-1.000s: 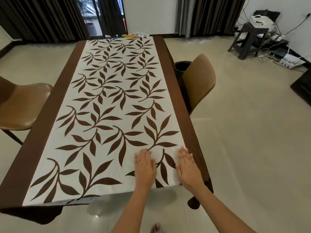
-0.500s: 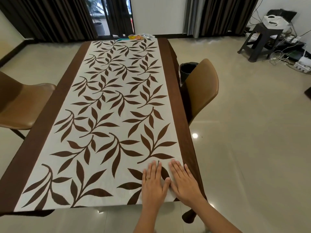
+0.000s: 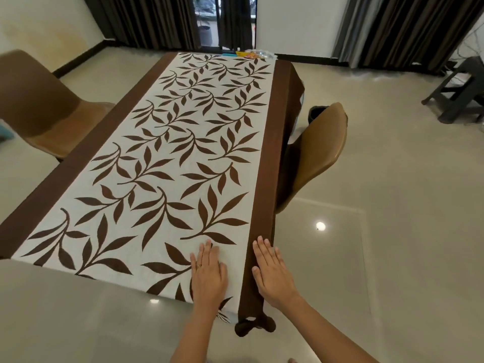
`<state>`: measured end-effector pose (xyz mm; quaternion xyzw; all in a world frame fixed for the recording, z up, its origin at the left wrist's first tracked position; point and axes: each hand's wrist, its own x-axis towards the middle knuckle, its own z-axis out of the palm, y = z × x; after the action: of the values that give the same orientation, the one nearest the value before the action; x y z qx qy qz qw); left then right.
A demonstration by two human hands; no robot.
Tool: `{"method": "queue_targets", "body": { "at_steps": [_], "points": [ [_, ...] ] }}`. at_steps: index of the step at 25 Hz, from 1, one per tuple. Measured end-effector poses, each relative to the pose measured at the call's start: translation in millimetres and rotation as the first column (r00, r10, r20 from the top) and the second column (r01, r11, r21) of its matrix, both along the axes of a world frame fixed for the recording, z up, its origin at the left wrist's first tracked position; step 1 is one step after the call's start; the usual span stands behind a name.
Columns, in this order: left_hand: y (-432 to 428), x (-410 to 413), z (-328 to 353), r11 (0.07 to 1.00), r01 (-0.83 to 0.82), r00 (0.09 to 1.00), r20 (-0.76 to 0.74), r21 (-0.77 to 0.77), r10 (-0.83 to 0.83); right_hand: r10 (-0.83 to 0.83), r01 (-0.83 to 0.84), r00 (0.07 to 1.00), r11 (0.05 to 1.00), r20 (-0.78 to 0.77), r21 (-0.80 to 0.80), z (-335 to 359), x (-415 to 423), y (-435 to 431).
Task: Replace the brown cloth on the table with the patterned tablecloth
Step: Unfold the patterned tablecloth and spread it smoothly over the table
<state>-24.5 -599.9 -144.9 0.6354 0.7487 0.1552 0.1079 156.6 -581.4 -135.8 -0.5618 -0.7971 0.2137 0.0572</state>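
Note:
A white tablecloth with brown leaf patterns [image 3: 167, 163] lies flat along the middle of the table. Under it the brown cloth [image 3: 269, 158] shows as a band along each long side and hangs off the near right corner. My left hand [image 3: 208, 276] rests flat, palm down, on the patterned tablecloth near its near right corner, a ring on one finger. My right hand [image 3: 272, 271] lies flat on the brown band at the table's right edge, fingers together. Neither hand grips anything.
A tan chair [image 3: 317, 150] stands tucked at the table's right side, a dark bin [image 3: 315, 113] behind it. Another tan chair [image 3: 39, 106] is at the left. Small colourful items [image 3: 251, 54] lie at the table's far end. A dark stool [image 3: 458, 87] stands far right.
My hands were side by side on the patterned cloth; now they have spread apart, the right one sliding out onto the brown band. The view has shifted right and tilted.

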Motion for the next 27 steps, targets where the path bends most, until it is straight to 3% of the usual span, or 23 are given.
{"method": "queue_targets", "body": {
  "at_steps": [3,8,14,18,22,27],
  "points": [
    [-3.0,63.4,3.4,0.993,-0.119,0.989,0.083,-0.022,0.121,0.147,-0.148,0.989,0.989,0.029,0.024,7.6,4.8,33.0],
    [-13.9,68.6,-19.7,0.988,-0.15,0.986,-0.078,-0.016,0.149,0.322,-0.325,0.939,0.946,0.117,0.002,0.0,15.8,60.3],
    [-4.2,79.8,-11.0,0.967,-0.25,0.967,-0.063,-0.054,0.247,0.301,-0.312,0.94,0.949,0.16,0.049,-9.2,12.6,62.9],
    [15.2,93.2,-1.7,0.923,-0.383,0.923,0.013,-0.035,0.384,0.418,-0.429,0.9,0.899,0.126,0.085,-5.1,-0.8,110.1],
    [19.6,91.5,-12.3,0.924,-0.384,0.923,-0.043,-0.003,0.383,0.512,-0.523,0.845,0.851,0.153,0.04,-6.3,-4.6,143.1],
    [22.6,95.4,-16.9,0.9,-0.436,0.896,-0.095,-0.016,0.433,0.487,-0.498,0.865,0.863,0.12,0.084,-14.1,1.2,140.8]
  ]
}}
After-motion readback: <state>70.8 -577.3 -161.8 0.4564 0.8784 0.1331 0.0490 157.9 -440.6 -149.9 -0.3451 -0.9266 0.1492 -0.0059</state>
